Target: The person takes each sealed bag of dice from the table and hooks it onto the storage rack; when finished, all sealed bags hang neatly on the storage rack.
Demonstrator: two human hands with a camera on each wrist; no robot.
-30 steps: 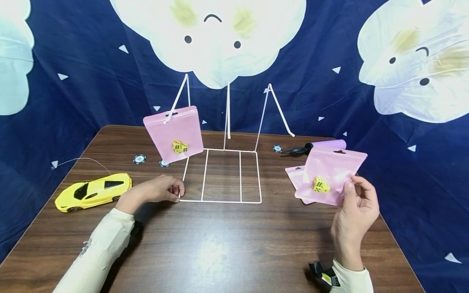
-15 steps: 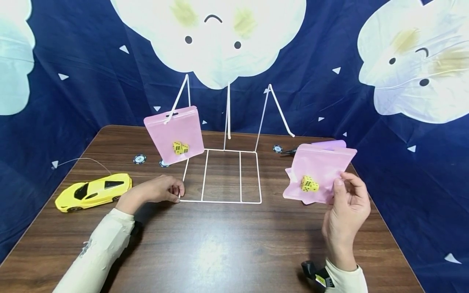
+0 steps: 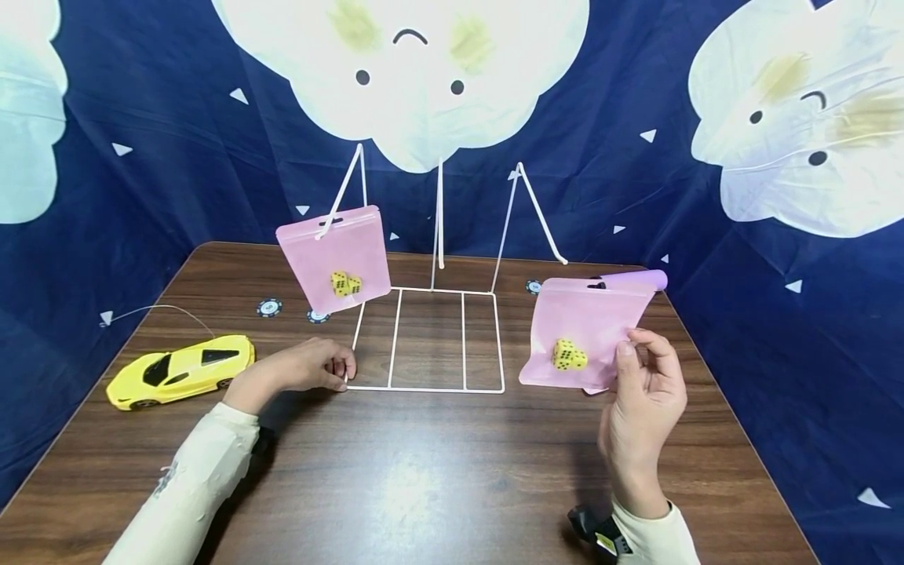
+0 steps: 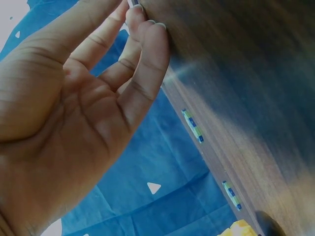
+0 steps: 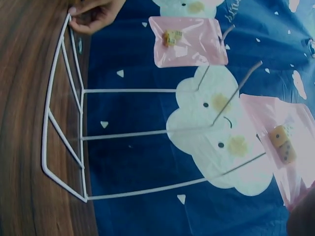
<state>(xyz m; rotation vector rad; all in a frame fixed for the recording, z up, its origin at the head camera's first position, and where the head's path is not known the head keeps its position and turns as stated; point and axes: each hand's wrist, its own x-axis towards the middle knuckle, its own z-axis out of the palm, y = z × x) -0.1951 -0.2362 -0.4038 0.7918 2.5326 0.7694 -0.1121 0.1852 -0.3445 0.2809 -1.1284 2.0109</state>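
A white wire rack (image 3: 424, 389) stands on the table, its flat base towards me and three arms rising at the back. My left hand (image 3: 307, 365) pinches the base's front left corner between thumb and fingers. On the left arm hangs a pink zip bag (image 3: 304, 255) with yellow dice (image 3: 344, 284) inside. The middle and right arms (image 3: 542, 212) carry nothing. My right hand (image 3: 646, 400) holds a second pink bag (image 3: 579, 310) by its right edge, raised right of the rack. Yellow dice (image 3: 568, 355) show through it, and its slot faces up.
Behind the raised bag lies a purple rolled item (image 3: 639, 280), mostly covered in the head view. A yellow toy car (image 3: 184, 371) is at the left. Poker chips (image 3: 269, 307) lie near the back of the wooden table (image 3: 452, 479). A blue cloud-print cloth hangs behind.
My right hand has moved left with its pink bag, closer to the rack, covering the other pink piece on the table. The left hand and rack have stayed still.
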